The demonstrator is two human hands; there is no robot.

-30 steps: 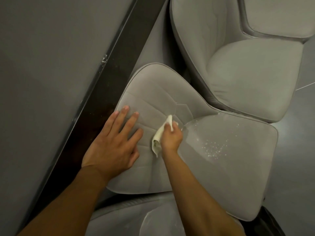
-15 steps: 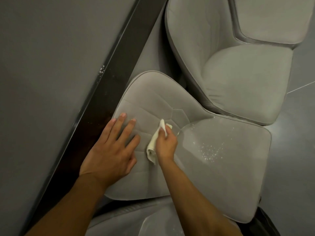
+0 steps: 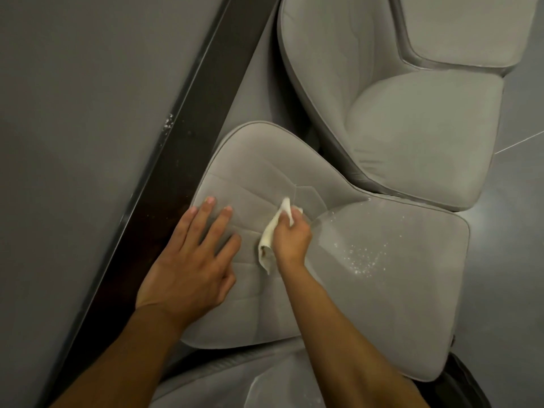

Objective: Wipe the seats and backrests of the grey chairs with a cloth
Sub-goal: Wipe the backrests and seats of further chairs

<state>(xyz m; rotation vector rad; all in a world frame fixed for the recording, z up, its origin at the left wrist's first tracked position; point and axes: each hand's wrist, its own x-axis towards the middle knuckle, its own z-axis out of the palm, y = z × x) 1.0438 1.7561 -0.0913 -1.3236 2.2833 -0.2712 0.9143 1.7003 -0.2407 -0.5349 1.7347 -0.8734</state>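
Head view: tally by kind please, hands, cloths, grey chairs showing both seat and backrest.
Hands: 2 (left hand, right hand)
Cloths: 1 (cloth)
Grey chairs: 2 (near chair, far chair)
Total: 5
Cut-off grey upholstery at top right and bottom edge: not counted.

Dark-edged grey surface (image 3: 73, 142), grey floor (image 3: 519, 231).

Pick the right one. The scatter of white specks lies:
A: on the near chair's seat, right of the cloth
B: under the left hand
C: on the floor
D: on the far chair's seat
A: the white specks dot the near chair's seat, to the right of the cloth that the right hand grips.
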